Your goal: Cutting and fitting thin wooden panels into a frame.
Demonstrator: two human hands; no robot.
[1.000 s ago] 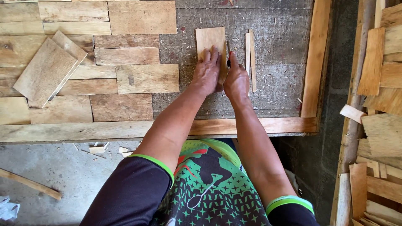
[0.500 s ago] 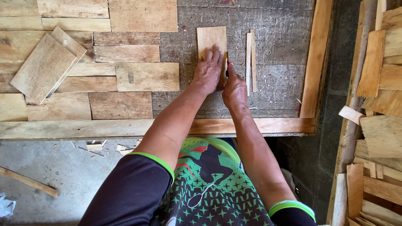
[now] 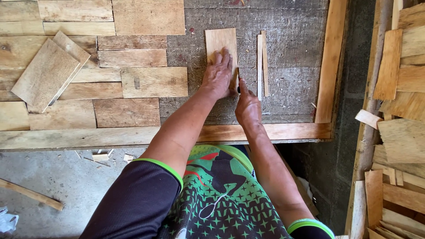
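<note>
Your left hand is lying flat, fingers spread, on the thin wood piece; your right hand is gripping what may be a knife at its edge.

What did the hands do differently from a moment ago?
The right hand slid back toward the person along the edge of the thin wood piece, gripping a small dark tool. The left hand stayed pressed flat on the piece. The two loose strips haven't moved.

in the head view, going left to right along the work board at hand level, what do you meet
Loose tilted wood pieces → laid wood blocks → left hand on a thin wood sheet → right hand → two thin strips → frame's right rail.
</note>
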